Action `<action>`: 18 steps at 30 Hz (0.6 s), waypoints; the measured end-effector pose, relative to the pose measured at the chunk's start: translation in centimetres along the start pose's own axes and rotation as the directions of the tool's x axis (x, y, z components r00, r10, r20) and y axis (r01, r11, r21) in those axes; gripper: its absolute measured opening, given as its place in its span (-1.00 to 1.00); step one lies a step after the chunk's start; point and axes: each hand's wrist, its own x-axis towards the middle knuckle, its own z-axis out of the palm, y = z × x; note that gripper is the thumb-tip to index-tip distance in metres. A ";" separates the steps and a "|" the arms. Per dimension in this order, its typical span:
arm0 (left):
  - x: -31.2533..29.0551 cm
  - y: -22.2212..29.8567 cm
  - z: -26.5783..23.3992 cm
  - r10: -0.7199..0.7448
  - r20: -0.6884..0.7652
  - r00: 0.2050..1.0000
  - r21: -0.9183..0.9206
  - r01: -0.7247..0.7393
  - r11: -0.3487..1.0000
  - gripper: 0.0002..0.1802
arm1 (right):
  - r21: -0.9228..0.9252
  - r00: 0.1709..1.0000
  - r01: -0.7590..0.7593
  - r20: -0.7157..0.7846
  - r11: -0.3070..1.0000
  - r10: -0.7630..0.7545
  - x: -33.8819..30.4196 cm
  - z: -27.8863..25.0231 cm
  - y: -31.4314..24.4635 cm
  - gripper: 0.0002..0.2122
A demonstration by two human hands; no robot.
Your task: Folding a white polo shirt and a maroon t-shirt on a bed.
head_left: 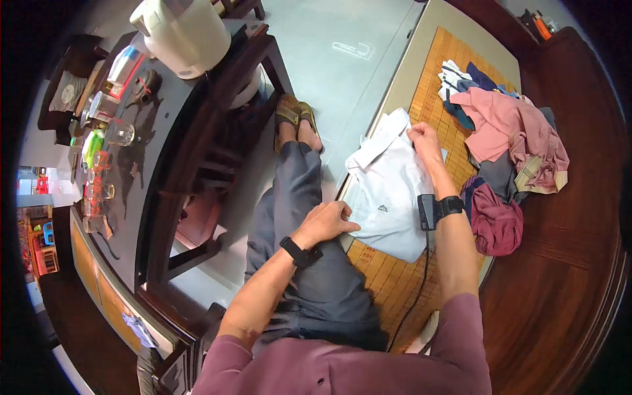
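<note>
The shirt (388, 191) is white; far right, a pink garment (510, 122) tops the pile, a maroon one (497, 224) nearer, perhaps a navy one (479, 76) behind.

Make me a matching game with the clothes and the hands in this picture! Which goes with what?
Things:
1. white shirt
2. pink garment
3. left hand
4. right hand

Matches:
a. rests on the near edge of the shirt
b. crumpled on the heap of clothes
c. grips the far part of the shirt
d. spread flat on the bamboo mat

Pairs: 1-d, 2-b, 3-a, 4-c
</note>
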 end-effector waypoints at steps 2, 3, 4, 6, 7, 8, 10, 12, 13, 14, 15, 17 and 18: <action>-0.2 0.5 -0.7 -0.033 0.097 0.995 0.040 0.029 0.999 -0.34 | -0.032 1.000 0.000 0.009 0.999 0.000 -1.0 0.3 -1.5 -0.70; -0.3 1.0 -0.9 -0.041 0.148 0.988 0.062 0.032 0.998 -0.33 | -0.050 1.000 0.000 0.004 0.999 0.000 -1.4 0.2 -1.8 -0.70; -0.4 1.1 -0.9 -0.008 0.154 0.988 0.090 -0.006 0.996 -0.32 | -0.044 0.996 0.005 0.085 0.999 -0.002 -1.7 0.2 -1.8 -0.71; -0.6 1.3 -1.1 0.055 0.161 0.985 0.151 -0.080 0.985 -0.31 | -0.023 0.969 0.019 0.245 1.000 -0.013 -1.9 0.4 -1.8 -0.71; -0.7 1.3 -1.0 0.064 0.150 0.987 0.174 -0.090 0.981 -0.31 | -0.020 0.985 0.024 0.172 1.000 -0.020 -2.0 0.4 -1.7 -0.71; -0.8 1.2 -0.9 0.071 0.136 0.988 0.198 -0.097 0.975 -0.32 | -0.016 0.995 0.032 0.100 0.999 -0.030 -1.6 0.5 -1.5 -0.71; -0.8 0.7 -0.7 0.084 0.096 0.992 0.198 -0.102 0.975 -0.32 | -0.007 0.998 0.040 -0.045 0.999 -0.040 -1.2 0.2 -1.1 -0.72; -0.6 -0.2 -0.4 0.093 0.041 0.995 0.147 -0.098 0.984 -0.33 | 0.005 0.982 0.043 -0.186 0.999 -0.042 -0.8 -0.4 -0.6 -0.72; -0.6 -0.6 -0.3 0.091 0.014 0.996 0.137 -0.093 0.986 -0.35 | -0.012 0.983 0.036 -0.178 0.999 -0.037 -0.8 -0.2 -0.2 -0.72; -0.6 -0.7 -0.2 0.094 -0.010 0.996 0.126 -0.092 0.988 -0.38 | -0.031 0.984 0.027 -0.174 0.999 -0.032 -0.9 -0.1 0.1 -0.73; -0.6 -0.8 -0.1 0.096 -0.034 0.995 0.115 -0.092 0.989 -0.40 | -0.050 0.985 0.018 -0.170 0.999 -0.026 -1.0 -0.1 0.4 -0.73; -0.4 -0.9 0.1 0.047 -0.028 0.999 0.113 -0.043 0.993 -0.49 | -0.127 0.982 -0.019 -0.191 0.992 -0.006 -0.8 -0.3 1.2 -0.74; -0.4 -0.8 0.2 0.023 -0.021 1.000 0.113 -0.021 0.993 -0.53 | -0.147 0.982 -0.031 -0.189 0.989 0.003 -0.5 -0.5 1.7 -0.75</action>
